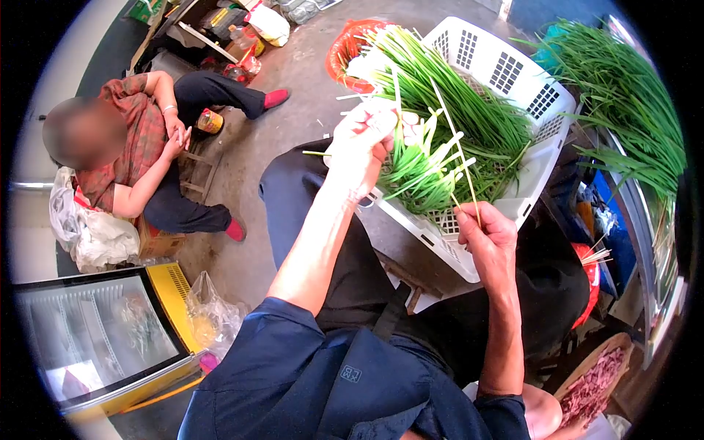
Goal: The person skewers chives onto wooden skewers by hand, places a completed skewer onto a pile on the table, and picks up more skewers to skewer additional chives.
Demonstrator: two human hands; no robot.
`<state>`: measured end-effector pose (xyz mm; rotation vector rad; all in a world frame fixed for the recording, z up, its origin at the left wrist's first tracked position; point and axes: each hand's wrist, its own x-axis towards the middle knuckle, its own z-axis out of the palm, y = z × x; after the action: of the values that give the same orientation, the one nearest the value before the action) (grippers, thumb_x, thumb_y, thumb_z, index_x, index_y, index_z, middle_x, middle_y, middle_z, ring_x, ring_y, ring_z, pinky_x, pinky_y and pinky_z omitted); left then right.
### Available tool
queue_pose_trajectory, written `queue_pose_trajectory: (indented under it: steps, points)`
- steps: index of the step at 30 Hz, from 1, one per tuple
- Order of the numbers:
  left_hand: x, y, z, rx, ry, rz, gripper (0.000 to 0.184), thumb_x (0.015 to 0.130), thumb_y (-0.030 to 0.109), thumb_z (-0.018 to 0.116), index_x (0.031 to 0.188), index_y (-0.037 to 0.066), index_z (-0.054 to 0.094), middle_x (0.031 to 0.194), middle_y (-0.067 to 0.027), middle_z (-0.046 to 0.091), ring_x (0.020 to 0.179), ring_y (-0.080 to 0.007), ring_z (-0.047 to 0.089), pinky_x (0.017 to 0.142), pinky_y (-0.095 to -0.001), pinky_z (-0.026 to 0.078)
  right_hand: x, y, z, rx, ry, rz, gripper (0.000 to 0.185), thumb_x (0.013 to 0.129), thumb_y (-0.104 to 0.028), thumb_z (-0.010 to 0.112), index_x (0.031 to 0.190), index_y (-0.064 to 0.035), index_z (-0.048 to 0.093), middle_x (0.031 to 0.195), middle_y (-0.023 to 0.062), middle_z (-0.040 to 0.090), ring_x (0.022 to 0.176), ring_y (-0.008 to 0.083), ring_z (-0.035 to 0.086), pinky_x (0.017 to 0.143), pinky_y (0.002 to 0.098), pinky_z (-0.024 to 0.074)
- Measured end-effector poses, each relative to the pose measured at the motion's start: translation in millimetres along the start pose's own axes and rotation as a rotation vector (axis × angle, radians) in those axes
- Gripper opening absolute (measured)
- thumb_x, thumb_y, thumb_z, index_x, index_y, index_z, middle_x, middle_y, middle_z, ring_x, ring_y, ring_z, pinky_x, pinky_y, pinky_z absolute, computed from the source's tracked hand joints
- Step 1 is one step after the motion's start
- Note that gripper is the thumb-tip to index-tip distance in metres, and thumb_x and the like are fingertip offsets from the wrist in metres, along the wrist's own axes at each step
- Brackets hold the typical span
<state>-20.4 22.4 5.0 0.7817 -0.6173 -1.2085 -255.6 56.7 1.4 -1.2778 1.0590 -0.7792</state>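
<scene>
My left hand (363, 143) is closed around some green chives with pale stem ends, above the near left side of a white plastic basket (506, 70). A gathered bunch of chives (422, 172) fans out beside it. My right hand (490, 238) pinches the lower end of a thin pale stick (458, 143), which looks like a bamboo skewer and slants up across the chives. A second thin piece seems to run close to it; I cannot tell whether it is a stick or a stem. Long loose chives (447, 88) lie in the basket behind my hands.
A red plastic bag (343, 55) stands behind the basket. More chives (612, 103) are heaped at the right. Thin sticks (595, 255) poke from a red bag. Reddish meat pieces (595, 385) fill a basket at lower right. A person (136, 150) sits at left, above a glass-topped cooler (95, 330).
</scene>
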Motion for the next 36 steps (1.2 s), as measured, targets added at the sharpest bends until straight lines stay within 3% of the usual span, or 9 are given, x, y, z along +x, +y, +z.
queue_pose_trajectory:
  steps: [2, 4, 9, 13, 16, 17, 20, 25, 36]
  points:
    - [3, 0, -9, 0.008, -0.094, -0.068, 0.02, 0.09, 0.013, 0.065, 0.106, 0.002, 0.065, 0.091, -0.0046, 0.066, 0.072, -0.0101, 0.057, 0.065, -0.0221, 0.044, 0, -1, 1, 0.005, -0.009, -0.04, 0.012, 0.092, -0.01, 0.064, 0.095, 0.0012, 0.066, 0.068, -0.0044, 0.056, 0.061, 0.0036, 0.049, 0.056, 0.0205, 0.0408]
    - [2, 5, -11, 0.001, -0.143, -0.098, 0.015, 0.09, 0.012, 0.064, 0.102, 0.003, 0.064, 0.094, -0.0052, 0.066, 0.077, -0.0098, 0.059, 0.069, -0.0214, 0.047, 0, 0, 1, 0.025, -0.011, -0.026, 0.012, 0.092, -0.011, 0.064, 0.094, 0.001, 0.066, 0.068, -0.0044, 0.056, 0.06, 0.0036, 0.049, 0.056, 0.0205, 0.0405]
    - [2, -6, -13, 0.173, -0.204, -0.174, 0.009, 0.089, 0.011, 0.065, 0.093, 0.003, 0.067, 0.103, -0.0117, 0.067, 0.097, -0.0204, 0.063, 0.089, -0.0335, 0.049, 0, 2, -4, 0.038, -0.014, 0.028, 0.012, 0.091, -0.012, 0.063, 0.092, -0.0002, 0.067, 0.064, -0.0043, 0.056, 0.058, 0.0038, 0.048, 0.053, 0.0209, 0.0389]
    - [2, -15, -8, 0.178, -0.209, -0.17, 0.008, 0.087, 0.005, 0.066, 0.093, -0.001, 0.067, 0.102, -0.0087, 0.066, 0.091, -0.0162, 0.061, 0.086, -0.0324, 0.048, 1, -2, -5, 0.094, 0.006, 0.127, 0.012, 0.09, -0.013, 0.064, 0.089, -0.0013, 0.068, 0.061, -0.0038, 0.055, 0.053, 0.0027, 0.044, 0.048, 0.0199, 0.0334]
    - [2, -18, -7, 0.26, -0.057, -0.134, 0.011, 0.087, 0.005, 0.068, 0.097, 0.001, 0.069, 0.1, -0.0054, 0.067, 0.091, -0.0116, 0.059, 0.086, -0.028, 0.047, 6, -5, -7, 0.166, 0.041, 0.164, 0.011, 0.091, -0.013, 0.064, 0.091, -0.0023, 0.067, 0.06, -0.0035, 0.055, 0.048, 0.0016, 0.039, 0.043, 0.0197, 0.0273]
    - [1, -15, -4, 0.331, -0.059, -0.02, 0.012, 0.087, 0.004, 0.067, 0.099, 0.003, 0.069, 0.099, -0.0039, 0.068, 0.091, -0.0102, 0.059, 0.085, -0.0266, 0.047, 10, -5, -12, 0.22, 0.096, 0.164, 0.011, 0.091, -0.013, 0.064, 0.091, -0.0023, 0.067, 0.059, -0.0036, 0.054, 0.046, 0.0017, 0.037, 0.041, 0.0193, 0.0255]
    - [1, -18, -17, 0.38, 0.038, 0.085, 0.019, 0.09, 0.01, 0.065, 0.106, -0.001, 0.065, 0.102, -0.0098, 0.069, 0.091, -0.0161, 0.063, 0.086, -0.0301, 0.049, 18, -3, -32, 0.397, 0.216, 0.117, 0.011, 0.091, -0.011, 0.062, 0.095, -0.0017, 0.067, 0.059, -0.0017, 0.052, 0.041, 0.0018, 0.031, 0.037, 0.0188, 0.0199]
    - [1, -6, -28, 0.473, 0.154, 0.188, 0.007, 0.091, 0.006, 0.061, 0.094, 0.001, 0.064, 0.095, -0.0091, 0.07, 0.082, -0.0127, 0.062, 0.078, -0.0263, 0.05, 19, 1, -37, 0.44, 0.22, 0.134, 0.012, 0.092, -0.011, 0.061, 0.097, -0.0005, 0.065, 0.061, -0.0005, 0.053, 0.04, 0.0024, 0.03, 0.036, 0.0188, 0.0197]
    - [0, 11, -45, 0.546, 0.198, 0.298, 0.008, 0.091, 0.007, 0.062, 0.097, 0.001, 0.064, 0.093, -0.0065, 0.069, 0.081, -0.0104, 0.061, 0.075, -0.025, 0.049, 19, 5, -36, 0.299, 0.267, 0.074, 0.014, 0.092, -0.013, 0.062, 0.098, -0.0011, 0.066, 0.06, -0.0027, 0.052, 0.043, 0.0018, 0.034, 0.038, 0.019, 0.0214]
